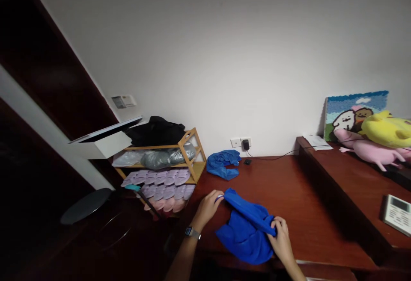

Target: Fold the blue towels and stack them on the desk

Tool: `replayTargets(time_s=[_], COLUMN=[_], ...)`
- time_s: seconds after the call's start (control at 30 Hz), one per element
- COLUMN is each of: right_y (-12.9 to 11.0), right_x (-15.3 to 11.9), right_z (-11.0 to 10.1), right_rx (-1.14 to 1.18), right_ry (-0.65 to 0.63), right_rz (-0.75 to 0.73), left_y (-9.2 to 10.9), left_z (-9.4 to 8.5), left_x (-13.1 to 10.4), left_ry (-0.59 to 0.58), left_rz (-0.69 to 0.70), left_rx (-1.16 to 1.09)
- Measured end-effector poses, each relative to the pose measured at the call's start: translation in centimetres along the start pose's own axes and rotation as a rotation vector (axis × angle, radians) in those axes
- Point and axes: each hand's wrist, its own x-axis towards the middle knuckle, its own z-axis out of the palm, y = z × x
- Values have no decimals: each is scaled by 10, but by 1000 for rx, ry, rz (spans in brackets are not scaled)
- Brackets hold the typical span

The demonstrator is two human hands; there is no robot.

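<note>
A crumpled blue cloth garment [248,234] hangs over the front part of the table, its upper edge stretched in a band between my two hands. My left hand [208,207], with a watch [192,232] on the wrist, is closed in a pinch at the band's left end, where something small and whitish shows by the fingertips. Farther right and lower, my right hand [281,236] has its fingers gathered round the band's other end. Behind them a second blue cloth [224,163] lies bunched near the wall.
The reddish-brown table [272,178] meets a raised shelf [359,174] with plush toys [369,148], a fuzzy picture [356,114] and a white calculator-like device [398,213]. A black plug [245,145] trails a cable. To the left stand a wooden shoe rack [192,152] and a dark stool [86,206].
</note>
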Motion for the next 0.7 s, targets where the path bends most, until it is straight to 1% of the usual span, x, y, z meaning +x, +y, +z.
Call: replayTargets(time_s=[0.03,0.1,0.17,0.2,0.23,0.27,0.33,0.4,0.47,0.5,0.6,0.7], right_y=[-9,-36,-75,-97,-119,-140,-176,-201,-216,-221,-227,-228], right_x=[1,2,2,1,1,1,-1,-3,-8,-12,-28,-42], right_z=[-4,-13,-21,-23,-24,-25,-24,-23,-27,-32,-53,-81], right_rx=[6,51,133,173,202,217,221,212,200,187,98,9], right_ry=[-32,-169,-354,-430,-478,-496,-470,-420,-399,-414,-545,-665], right_rz=[-13,-51,-92,-106,-115,-124,-157,-204,-232,-220,-139,-102], left_y=[10,31,53,65,76,86,104,117,123,123,115,105], left_z=[-10,-28,-44,-50,-56,-61,-69,-78,-88,-94,-117,-143], left_x=[-9,-27,-45,-53,-62,-71,-89,-107,-124,-133,-153,-169], left_ry=[24,71,96,96,92,85,56,10,-12,-1,93,196], left_rz=[43,138,229,263,292,316,359,401,432,442,483,568], left_rx=[-23,-77,-124,-138,-150,-159,-176,-184,-168,-147,-38,87])
